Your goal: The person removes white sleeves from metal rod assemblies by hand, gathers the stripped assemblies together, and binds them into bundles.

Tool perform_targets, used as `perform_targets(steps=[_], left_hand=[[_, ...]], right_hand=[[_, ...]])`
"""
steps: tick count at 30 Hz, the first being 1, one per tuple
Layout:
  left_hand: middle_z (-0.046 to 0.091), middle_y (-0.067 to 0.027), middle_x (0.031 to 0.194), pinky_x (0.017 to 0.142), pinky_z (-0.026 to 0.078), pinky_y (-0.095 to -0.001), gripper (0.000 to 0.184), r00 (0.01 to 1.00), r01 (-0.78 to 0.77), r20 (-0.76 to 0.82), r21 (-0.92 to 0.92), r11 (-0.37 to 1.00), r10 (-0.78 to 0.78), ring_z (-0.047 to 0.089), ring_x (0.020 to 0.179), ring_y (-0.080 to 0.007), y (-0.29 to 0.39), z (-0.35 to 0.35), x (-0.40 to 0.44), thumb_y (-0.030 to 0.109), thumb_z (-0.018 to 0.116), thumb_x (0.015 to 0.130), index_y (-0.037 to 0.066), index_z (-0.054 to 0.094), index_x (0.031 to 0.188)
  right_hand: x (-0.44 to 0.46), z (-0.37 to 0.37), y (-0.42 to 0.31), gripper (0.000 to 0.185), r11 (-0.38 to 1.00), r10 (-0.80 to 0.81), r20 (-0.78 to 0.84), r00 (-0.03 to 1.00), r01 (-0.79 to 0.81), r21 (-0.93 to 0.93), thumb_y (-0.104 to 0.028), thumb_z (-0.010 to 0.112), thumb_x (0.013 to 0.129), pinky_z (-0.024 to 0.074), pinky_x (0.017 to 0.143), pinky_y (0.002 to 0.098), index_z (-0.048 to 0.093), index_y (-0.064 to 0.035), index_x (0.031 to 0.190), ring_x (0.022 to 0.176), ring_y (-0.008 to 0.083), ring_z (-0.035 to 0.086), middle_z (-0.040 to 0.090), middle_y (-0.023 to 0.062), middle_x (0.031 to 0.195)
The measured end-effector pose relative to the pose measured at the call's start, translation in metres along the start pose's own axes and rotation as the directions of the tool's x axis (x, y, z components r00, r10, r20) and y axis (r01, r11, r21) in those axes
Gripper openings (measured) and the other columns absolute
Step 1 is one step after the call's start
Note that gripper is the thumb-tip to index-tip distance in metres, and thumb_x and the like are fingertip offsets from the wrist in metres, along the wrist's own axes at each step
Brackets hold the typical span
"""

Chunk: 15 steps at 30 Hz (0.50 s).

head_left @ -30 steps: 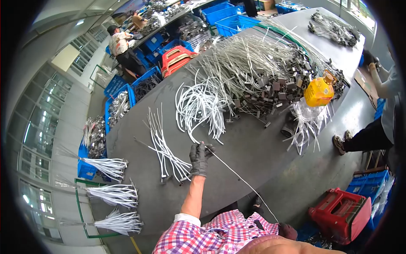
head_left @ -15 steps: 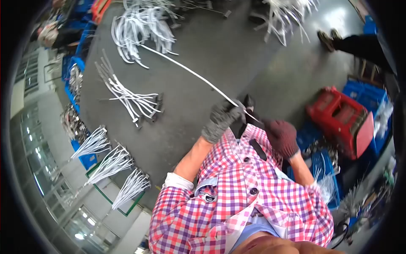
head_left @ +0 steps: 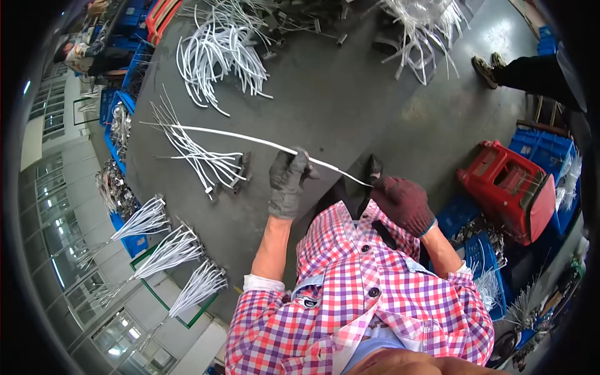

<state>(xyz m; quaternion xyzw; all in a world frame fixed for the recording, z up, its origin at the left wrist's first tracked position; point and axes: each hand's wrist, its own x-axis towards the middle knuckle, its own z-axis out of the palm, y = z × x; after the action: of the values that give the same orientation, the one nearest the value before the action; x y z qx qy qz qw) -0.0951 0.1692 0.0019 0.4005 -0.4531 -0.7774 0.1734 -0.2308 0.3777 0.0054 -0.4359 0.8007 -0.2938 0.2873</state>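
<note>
A long white cable [head_left: 234,134] stretches across in front of me, thicker along most of its length and thin at its right end. My left hand [head_left: 287,184], in a grey glove, is closed around the thick part. In a dark red glove, my right hand [head_left: 403,205] pinches the thin end close to my checked jacket. The cable's far left end lies over a loose bundle of white cables [head_left: 199,159] with dark connectors on the grey table [head_left: 300,119].
A big heap of white cables [head_left: 222,62] lies at the table's far side, another pile [head_left: 425,31] to its right. Tied cable bundles [head_left: 169,250] hang at left. At right stand a red plastic stool [head_left: 509,190] and blue crates [head_left: 484,265]. A person's leg [head_left: 531,75] shows upper right.
My left hand has moved left and away from my right hand, along the cable. The cable's far end has swung from the big heap to the loose bundle.
</note>
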Motion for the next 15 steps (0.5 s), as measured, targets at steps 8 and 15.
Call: perform_targets(steps=[8, 15], left_hand=[[0.061, -0.0044, 0.072, 0.062, 0.050, -0.0272, 0.015, 0.995, -0.098, 0.039, 0.087, 0.991, 0.095, 0.059, 0.063, -0.0129, 0.003, -0.005, -0.020, 0.018, 0.062, 0.089, 0.003, 0.059, 0.092], [0.060, -0.0055, 0.072, 0.061, 0.049, -0.0277, 0.020, 1.000, 0.010, -0.030, 0.113, 0.994, -0.006, 0.059, 0.063, -0.0134, 0.002, -0.019, -0.024, 0.021, 0.066, 0.086, 0.004, 0.059, 0.093]], right_hand=[[0.037, 0.009, -0.047, 0.023, 0.994, -0.109, -0.049, 0.993, 0.108, -0.008, -0.031, 0.061, 0.081, 0.0441, 0.053, 0.0418, 0.057, -0.0081, 0.077, 0.066, 0.0325, 0.059, 0.058, 0.0127, 0.071], [0.055, 0.026, -0.053, 0.027, 0.971, -0.207, 0.023, 0.978, 0.203, 0.124, -0.031, 0.064, 0.080, 0.0468, 0.057, 0.0413, 0.060, -0.0085, 0.094, 0.073, 0.0334, 0.060, 0.059, 0.0129, 0.073]])
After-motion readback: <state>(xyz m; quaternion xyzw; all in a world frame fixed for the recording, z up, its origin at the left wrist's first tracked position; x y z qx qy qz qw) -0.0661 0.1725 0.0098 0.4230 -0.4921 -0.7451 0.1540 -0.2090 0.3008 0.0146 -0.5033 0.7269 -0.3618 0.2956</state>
